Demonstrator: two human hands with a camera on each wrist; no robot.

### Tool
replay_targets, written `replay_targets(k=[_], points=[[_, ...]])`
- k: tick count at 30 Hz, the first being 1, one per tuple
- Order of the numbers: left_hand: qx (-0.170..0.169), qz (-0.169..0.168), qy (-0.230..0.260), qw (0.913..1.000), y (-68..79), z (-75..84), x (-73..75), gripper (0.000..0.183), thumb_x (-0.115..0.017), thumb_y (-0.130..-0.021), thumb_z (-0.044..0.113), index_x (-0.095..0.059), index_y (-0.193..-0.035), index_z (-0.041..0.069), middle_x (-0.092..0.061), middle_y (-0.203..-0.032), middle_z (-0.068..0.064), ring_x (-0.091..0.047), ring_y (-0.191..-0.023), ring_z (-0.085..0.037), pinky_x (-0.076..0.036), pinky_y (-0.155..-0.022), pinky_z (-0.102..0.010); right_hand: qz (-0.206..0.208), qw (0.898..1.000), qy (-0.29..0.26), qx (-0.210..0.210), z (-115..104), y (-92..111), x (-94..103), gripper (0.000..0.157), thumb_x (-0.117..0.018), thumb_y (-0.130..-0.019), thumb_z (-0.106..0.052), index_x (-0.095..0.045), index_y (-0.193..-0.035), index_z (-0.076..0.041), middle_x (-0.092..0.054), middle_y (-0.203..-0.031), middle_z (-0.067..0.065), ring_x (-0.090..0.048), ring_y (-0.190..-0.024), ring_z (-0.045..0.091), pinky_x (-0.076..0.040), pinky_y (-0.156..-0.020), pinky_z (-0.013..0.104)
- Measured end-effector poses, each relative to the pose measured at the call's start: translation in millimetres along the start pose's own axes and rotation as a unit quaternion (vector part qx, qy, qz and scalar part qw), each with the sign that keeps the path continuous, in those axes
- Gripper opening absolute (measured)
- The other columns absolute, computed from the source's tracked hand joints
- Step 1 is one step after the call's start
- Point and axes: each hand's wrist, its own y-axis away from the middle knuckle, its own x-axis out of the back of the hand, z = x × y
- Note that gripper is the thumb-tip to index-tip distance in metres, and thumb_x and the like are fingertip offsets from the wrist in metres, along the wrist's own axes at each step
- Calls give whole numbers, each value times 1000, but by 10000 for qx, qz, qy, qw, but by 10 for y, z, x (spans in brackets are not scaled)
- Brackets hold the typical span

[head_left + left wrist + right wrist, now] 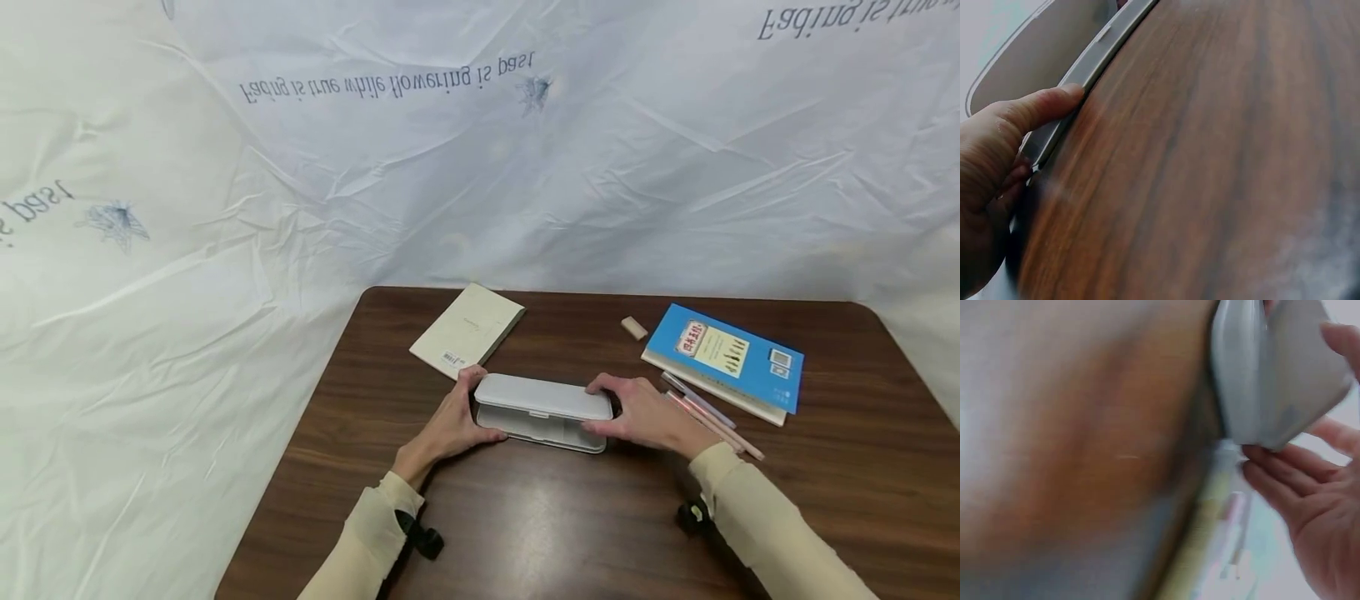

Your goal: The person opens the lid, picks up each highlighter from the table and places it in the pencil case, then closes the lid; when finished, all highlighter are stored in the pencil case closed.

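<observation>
Near the middle of a dark wood-grain table [532, 517], a white pencil case [543, 398] is held at both ends, its lid raised partway and its opening turned toward the wearer. By the left hand [450, 417], the left end is clamped, thumb on the base's front rim; the other fingers are partly hidden behind the case. By the right hand [641, 412], the right end is gripped between thumb and fingers, which are seen spread in the right wrist view. That view is badly blurred, and the shaded interior's contents cannot be made out. Several slim pens [701, 402] are partly covered by the right hand and wrist, so their number cannot be told. Beyond them a blue-covered book [723, 362] is seen, with a pale eraser [633, 327] near its left corner. Behind the left hand, a cream notebook [468, 329] is laid near the far edge. Both sleeves and the table's near edge are cut off by the frame. Bare wood is left before the case and toward the right edge.
</observation>
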Motion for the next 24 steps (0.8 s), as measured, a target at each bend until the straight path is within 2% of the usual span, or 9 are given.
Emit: replay_targets(k=[3,6,9,12,14,19,21,24], points=[[96,4,-37,9999,17,7,0,113,-103,-66,29,-32,-152,10,-55,-149,-16,-56,-133,-24,-43,-113,-46,-354,9986,-326,-224,-1,-28,94,60,-79,-89,-59,-69,-129,-15,-71,-125,11,-65,-106,24,-53,-91,50],[94,17,-134,9999,43,7,-6,122,-103,-68,32,-26,-160,9,-45,-158,-19,-52,-140,-27,-41,-115,-50,-421,9960,-658,-433,4,-50,146,58,-75,-93,-58,-71,-132,-16,-69,-134,12,-64,-120,30,-51,-98,56],[-5,99,-157,9998,52,9,-17,131,-103,-68,33,-18,-165,7,-45,-158,-21,-52,-142,-30,-41,-115,-52,-163,9943,-913,-533,-1,-98,165,51,-71,-98,-53,-74,-130,-13,-73,-127,11,-67,-111,29,-54,-92,52],[-130,211,-136,9996,47,15,-28,139,-103,-68,31,-10,-169,8,-52,-151,-21,-54,-139,-29,-41,-114,-52,367,9928,-999,-555,-6,-157,167,42,-70,-102,-46,-78,-123,-11,-76,-114,7,-68,-96,22,-55,-81,43],[-190,248,-116,9994,44,17,-37,142,-102,-68,30,-6,-170,10,-57,-148,-20,-54,-139,-29,-41,-114,-52,842,9894,-1046,-558,-12,-192,163,37,-70,-103,-41,-79,-119,-9,-78,-108,7,-68,-91,21,-54,-78,41],[-278,209,-94,9994,45,14,-49,144,-102,-69,29,-1,-171,15,-60,-146,-15,-53,-139,-27,-39,-115,-50,1961,9730,-1126,-468,-5,-244,103,27,-73,-102,-28,-80,-117,-7,-80,-106,13,-71,-84,26,-53,-70,36],[-297,161,-131,9993,40,17,-45,144,-102,-69,30,-2,-171,15,-59,-147,-13,-50,-141,-27,-38,-116,-49,2400,9648,-1031,-317,8,-268,57,23,-75,-101,-22,-81,-117,-7,-80,-107,13,-72,-84,27,-53,-68,33],[-323,77,-338,9989,21,11,-35,141,-101,-70,33,-4,-171,13,-59,-147,-12,-48,-141,-27,-37,-118,-50,3075,9498,-523,225,45,-324,-21,18,-78,-97,-10,-81,-114,-4,-79,-107,14,-74,-86,29,-59,-70,37]])
